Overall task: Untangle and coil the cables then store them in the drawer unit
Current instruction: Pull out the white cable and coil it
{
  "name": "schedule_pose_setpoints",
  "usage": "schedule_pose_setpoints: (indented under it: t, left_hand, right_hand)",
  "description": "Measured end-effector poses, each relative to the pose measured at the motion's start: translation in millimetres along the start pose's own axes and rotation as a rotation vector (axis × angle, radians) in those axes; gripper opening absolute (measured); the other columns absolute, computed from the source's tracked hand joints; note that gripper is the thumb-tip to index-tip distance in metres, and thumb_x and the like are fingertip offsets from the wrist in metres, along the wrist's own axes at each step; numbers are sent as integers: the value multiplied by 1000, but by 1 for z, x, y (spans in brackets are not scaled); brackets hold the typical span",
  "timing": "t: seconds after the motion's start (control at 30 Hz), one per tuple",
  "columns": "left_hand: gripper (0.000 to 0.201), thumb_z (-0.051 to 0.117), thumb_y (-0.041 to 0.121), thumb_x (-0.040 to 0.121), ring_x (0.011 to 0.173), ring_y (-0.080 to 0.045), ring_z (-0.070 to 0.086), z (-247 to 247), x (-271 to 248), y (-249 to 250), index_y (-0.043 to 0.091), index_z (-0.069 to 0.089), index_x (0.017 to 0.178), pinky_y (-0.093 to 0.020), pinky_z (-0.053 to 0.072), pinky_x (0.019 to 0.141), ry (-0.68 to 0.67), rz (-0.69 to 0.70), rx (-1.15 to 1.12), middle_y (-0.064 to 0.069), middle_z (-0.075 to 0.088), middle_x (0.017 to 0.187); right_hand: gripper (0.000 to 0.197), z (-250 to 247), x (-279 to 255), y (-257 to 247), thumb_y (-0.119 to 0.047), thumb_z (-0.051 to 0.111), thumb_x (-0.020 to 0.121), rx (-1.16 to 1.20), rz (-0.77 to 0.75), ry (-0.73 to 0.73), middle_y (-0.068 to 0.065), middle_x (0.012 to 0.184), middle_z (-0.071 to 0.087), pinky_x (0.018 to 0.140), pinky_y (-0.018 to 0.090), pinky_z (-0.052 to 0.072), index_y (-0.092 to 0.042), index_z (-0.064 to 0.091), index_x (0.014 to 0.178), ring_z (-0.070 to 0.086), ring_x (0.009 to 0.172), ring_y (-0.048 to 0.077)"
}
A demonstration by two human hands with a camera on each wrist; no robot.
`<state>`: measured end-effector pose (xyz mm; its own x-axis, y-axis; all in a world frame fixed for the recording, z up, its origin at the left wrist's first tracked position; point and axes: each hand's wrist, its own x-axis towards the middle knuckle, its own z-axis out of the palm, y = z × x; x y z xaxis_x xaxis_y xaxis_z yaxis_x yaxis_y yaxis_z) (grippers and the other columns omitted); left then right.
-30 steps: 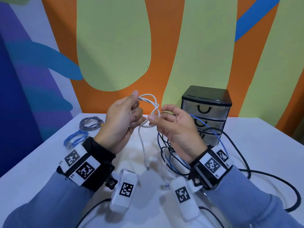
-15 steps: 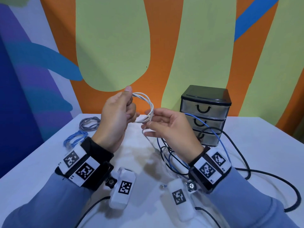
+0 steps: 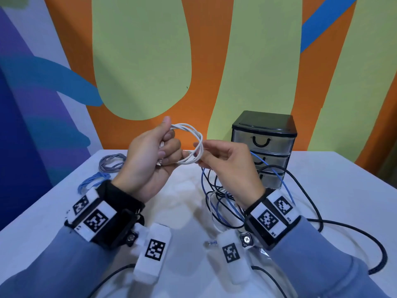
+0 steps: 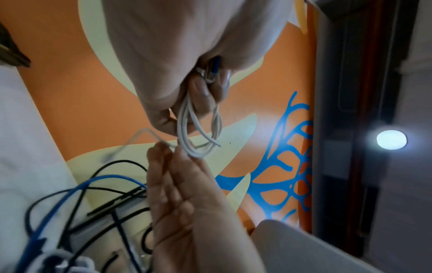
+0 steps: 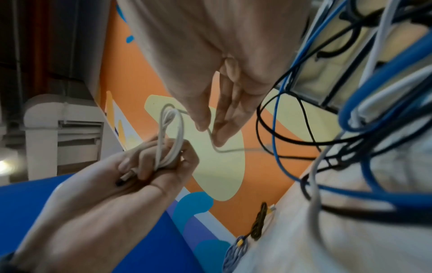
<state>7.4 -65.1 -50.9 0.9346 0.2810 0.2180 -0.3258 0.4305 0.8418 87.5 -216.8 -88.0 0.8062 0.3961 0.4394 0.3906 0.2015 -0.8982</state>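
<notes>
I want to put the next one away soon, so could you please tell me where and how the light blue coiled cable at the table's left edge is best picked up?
Pinch the light blue coiled cable across its bundled strands at mid-coil, coming from above: it lies flat on the white table, apart from the grey coiled cable.
</notes>
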Motion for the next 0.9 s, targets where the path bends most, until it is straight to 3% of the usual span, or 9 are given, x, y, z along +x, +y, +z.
schedule_pose_setpoints:
  t: [0.07, 0.13, 0.23, 0.33, 0.4, 0.5, 0.67, 0.8, 0.9]
  left_hand:
    - [44, 46, 33, 114, 46, -14, 13, 3, 0, -5, 19, 38, 73, -35, 21, 64, 45, 122, 144, 2, 20, 50]
    - [46, 44, 32, 115, 49, -17, 14, 4, 1, -8, 20, 35, 71, -37, 13, 62, 86, 239, 299, 1, 21, 52]
    - [47, 43, 32, 115, 51, -18, 18, 2, 2, -8, 20, 36, 70, -26, 22, 49, 122, 352, 455, -1, 23, 53]
    - [46, 43, 33, 115, 51, -16, 20, 0, 2, -11, 20, 37, 71, -23, 26, 47, 131, 391, 506, -2, 23, 55]
    - [46, 43, 34, 115, 53, -18, 21, 1, 2, -14, 20, 38, 72, -26, 25, 49, 127, 411, 540, -4, 24, 57]
    - [44, 43, 34, 115, 54, -19, 22, 3, 1, -18, 18, 39, 75, -27, 25, 51, 118, 441, 557, -6, 25, 58]
    - [45, 42, 37, 116, 55, -20, 23, 3, -1, -18, 18, 40, 75, -29, 26, 52, 130, 500, 587, -11, 26, 59]
    - [44, 44, 40, 115, 56, -21, 23, 0, 1, -15, 19, 42, 76, -32, 25, 51, 149, 518, 575, -14, 26, 62]
    - [45, 44, 39, 115, 56, -22, 26, 0, 1, -17, 15, 43, 77, -31, 29, 52, 123, 524, 605, -14, 28, 62]
  right_hand:
    - [16, 5, -4, -3, 0, 69, 97, 126, 72, -56, 17, 101, 80, 84, 27, 61, 1, 77, 111, 76, 90, 24]
    - [19, 8, -7, -7, 3, 60, 100, 239, 152, -97, 18, 104, 79, 87, 27, 61, 1, 76, 110, 76, 96, 27]
    - [27, 7, -7, -11, 1, 51, 101, 355, 228, -142, 20, 111, 78, 97, 36, 58, 3, 74, 114, 73, 103, 28]
    - [22, 9, -9, -12, -10, 63, 99, 367, 244, -179, 10, 120, 76, 98, 38, 55, 3, 74, 113, 69, 102, 17]
    - [18, 11, -10, -11, -12, 71, 94, 372, 245, -166, 4, 106, 76, 93, 33, 54, -6, 73, 111, 67, 95, 11]
    - [20, 13, -10, -8, -5, 75, 91, 431, 241, -119, -2, 90, 71, 88, 30, 51, -8, 69, 110, 68, 84, 7]
    - [25, 14, -10, -15, -2, 70, 92, 510, 259, -146, 5, 96, 63, 79, 29, 49, -10, 71, 116, 59, 88, 12]
    - [47, 15, -10, -18, -10, 70, 89, 667, 300, -206, 0, 87, 58, 61, 21, 46, -1, 64, 135, 49, 76, 8]
    - [41, 16, -13, -19, -3, 68, 92, 558, 262, -249, -6, 75, 54, 67, 23, 45, -3, 64, 133, 50, 74, 10]
